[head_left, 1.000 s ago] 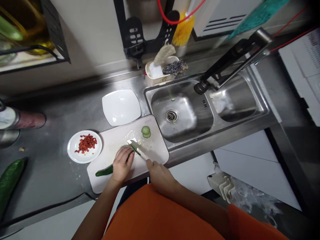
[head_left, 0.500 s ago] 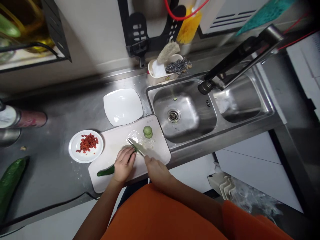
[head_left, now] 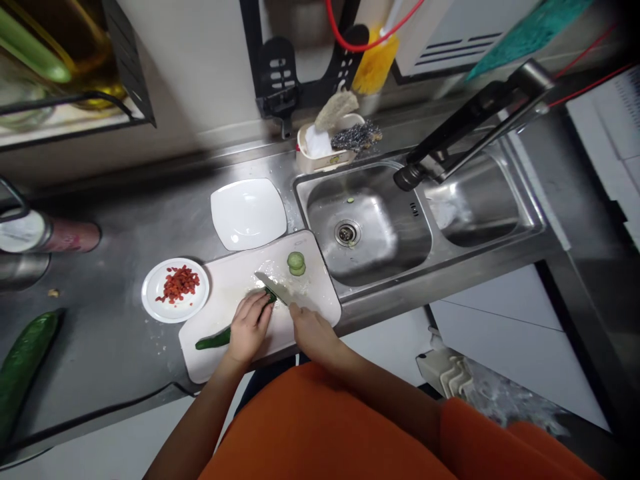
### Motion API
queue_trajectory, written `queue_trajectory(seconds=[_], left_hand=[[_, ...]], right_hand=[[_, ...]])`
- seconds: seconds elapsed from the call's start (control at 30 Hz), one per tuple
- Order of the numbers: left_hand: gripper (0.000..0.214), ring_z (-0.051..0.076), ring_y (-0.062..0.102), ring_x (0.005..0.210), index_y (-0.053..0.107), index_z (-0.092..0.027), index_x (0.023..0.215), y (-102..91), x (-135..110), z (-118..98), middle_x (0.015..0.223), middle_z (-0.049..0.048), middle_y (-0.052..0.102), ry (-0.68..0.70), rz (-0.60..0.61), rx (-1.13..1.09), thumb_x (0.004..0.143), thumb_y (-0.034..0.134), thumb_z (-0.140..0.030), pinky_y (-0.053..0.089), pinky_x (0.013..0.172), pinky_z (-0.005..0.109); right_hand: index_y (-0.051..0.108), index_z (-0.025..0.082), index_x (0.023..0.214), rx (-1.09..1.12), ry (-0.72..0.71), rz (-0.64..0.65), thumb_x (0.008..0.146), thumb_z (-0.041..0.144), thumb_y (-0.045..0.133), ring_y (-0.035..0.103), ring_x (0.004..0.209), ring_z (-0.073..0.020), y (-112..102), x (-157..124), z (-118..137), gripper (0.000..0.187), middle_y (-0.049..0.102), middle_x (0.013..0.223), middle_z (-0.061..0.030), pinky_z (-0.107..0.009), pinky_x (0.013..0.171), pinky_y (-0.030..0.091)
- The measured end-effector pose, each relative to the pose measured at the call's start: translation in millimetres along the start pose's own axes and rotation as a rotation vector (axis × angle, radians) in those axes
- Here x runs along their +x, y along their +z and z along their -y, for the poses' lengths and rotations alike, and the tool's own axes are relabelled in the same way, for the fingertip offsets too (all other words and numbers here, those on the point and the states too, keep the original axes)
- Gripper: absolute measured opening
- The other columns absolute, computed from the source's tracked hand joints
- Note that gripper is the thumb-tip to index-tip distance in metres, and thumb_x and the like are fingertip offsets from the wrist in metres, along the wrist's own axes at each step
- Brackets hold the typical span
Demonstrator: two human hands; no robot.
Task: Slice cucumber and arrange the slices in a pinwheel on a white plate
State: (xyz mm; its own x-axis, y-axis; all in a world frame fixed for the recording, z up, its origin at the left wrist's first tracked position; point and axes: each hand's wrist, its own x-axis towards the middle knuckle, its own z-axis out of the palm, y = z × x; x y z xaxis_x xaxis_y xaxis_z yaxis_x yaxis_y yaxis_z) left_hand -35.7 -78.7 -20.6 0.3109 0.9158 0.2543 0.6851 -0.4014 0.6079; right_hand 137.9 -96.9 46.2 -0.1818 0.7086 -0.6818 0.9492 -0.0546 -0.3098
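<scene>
A white cutting board (head_left: 225, 277) lies on the steel counter in front of me. My left hand (head_left: 249, 329) is closed over a dark green cucumber (head_left: 213, 340), whose tail sticks out to the left of the hand. My right hand (head_left: 310, 330) grips a knife (head_left: 273, 287); its blade rests at the cucumber's cut end, right by my left fingertips. Two or three cut cucumber slices (head_left: 296, 263) are stacked near the board's far right corner.
A round white plate (head_left: 153, 300) with chopped red bits sits left of the board. A square white plate (head_left: 249, 213) lies behind it. A double sink (head_left: 450, 250) with a black tap (head_left: 465, 123) is at right. A whole cucumber (head_left: 23, 363) lies far left.
My right hand and the knife have slid a little left along the cucumber toward my left fingers. The view has shifted slightly.
</scene>
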Motion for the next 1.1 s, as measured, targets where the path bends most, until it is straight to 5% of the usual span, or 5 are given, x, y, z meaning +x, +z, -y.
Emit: queue_trajectory(seconds=[0.43, 1.1], left_hand=[[0.021, 0.022, 0.063, 0.104, 0.063, -0.02, 0.109, 0.1, -2.2, -0.1, 0.108, 0.0092, 0.068, 0.015, -0.005, 0.008, 0.09, 0.055, -0.022, 0.052, 0.094, 0.042], [0.02, 0.021, 0.063, 0.103, 0.063, -0.018, 0.108, -1.0, -0.2, -0.2, 0.106, 0.0089, 0.069, 0.012, -0.007, -0.006, 0.088, 0.057, -0.02, 0.051, 0.095, 0.04]], right_hand=[[0.047, 0.018, 0.112, 0.008, 0.036, 0.155, 0.085, 0.004, 0.039, 0.066, 0.091, -0.0234, -17.2, -46.6, -3.8, 0.031, 0.064, 0.095, -0.0107, -0.027, 0.068, 0.046], [0.048, 0.017, 0.109, 0.008, 0.029, 0.155, 0.081, 0.001, 0.04, 0.067, 0.089, -0.0246, -15.7, -49.3, -1.3, 0.033, 0.065, 0.093, -0.0116, -0.027, 0.067, 0.046]])
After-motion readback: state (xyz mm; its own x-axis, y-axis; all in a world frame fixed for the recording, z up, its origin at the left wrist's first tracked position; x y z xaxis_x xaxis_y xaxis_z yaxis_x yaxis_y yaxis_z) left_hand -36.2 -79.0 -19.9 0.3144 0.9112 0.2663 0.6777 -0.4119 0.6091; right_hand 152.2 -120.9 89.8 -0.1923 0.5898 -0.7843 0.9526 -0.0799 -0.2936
